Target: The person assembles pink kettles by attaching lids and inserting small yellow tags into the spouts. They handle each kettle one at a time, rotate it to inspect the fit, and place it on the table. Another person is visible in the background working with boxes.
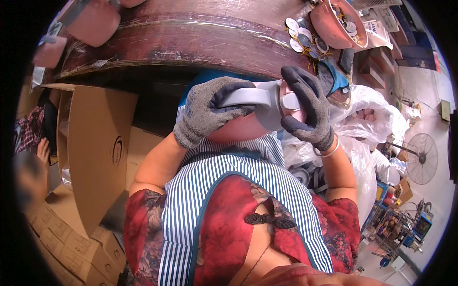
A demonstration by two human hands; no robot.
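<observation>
A pink jug point(243, 127) with a grey handle point(248, 97) and a grey collar lies on its side in front of my apron. My left hand point(205, 109), in a grey knit glove with dark palm coating, is closed around the handle. At the neck, my right hand point(315, 107), gloved the same way, grips the pink lid point(292, 102), which has a pale grey button. The lid sits against the collar; whether it is fully seated I cannot tell.
Pink jugs point(94, 21) stand on the dark red table point(200, 35) at far left. Round tags point(300, 38) lie beside a pink basin point(329, 28) at far right. A tall cardboard box point(98, 148) is left, with a co-worker's hand point(43, 151) beyond. Plastic bags point(355, 143) and a fan point(421, 158) are right.
</observation>
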